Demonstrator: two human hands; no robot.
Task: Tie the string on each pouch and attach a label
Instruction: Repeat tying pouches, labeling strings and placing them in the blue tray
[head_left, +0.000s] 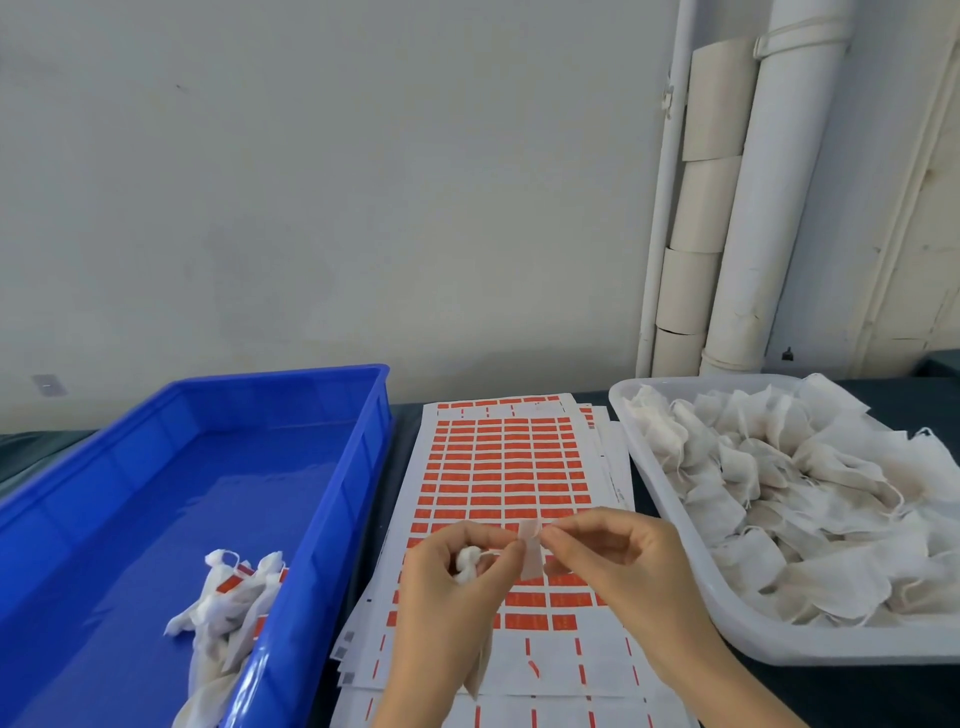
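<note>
Label (531, 553) was held upright above the sticker sheets (509, 467) on the desk (405, 415), long axis top to bottom, right edge pinched by right hand (623, 566) fingers, pouch (466, 564) gripped in curled left hand (447, 587) fingers, just left of it.

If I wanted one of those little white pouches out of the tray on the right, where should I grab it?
Probably pinch a raised corner of a top pouch, coming from above. They lie heaped and overlapping in the white tray, so their sides are buried and only the upper edges are free.
</note>
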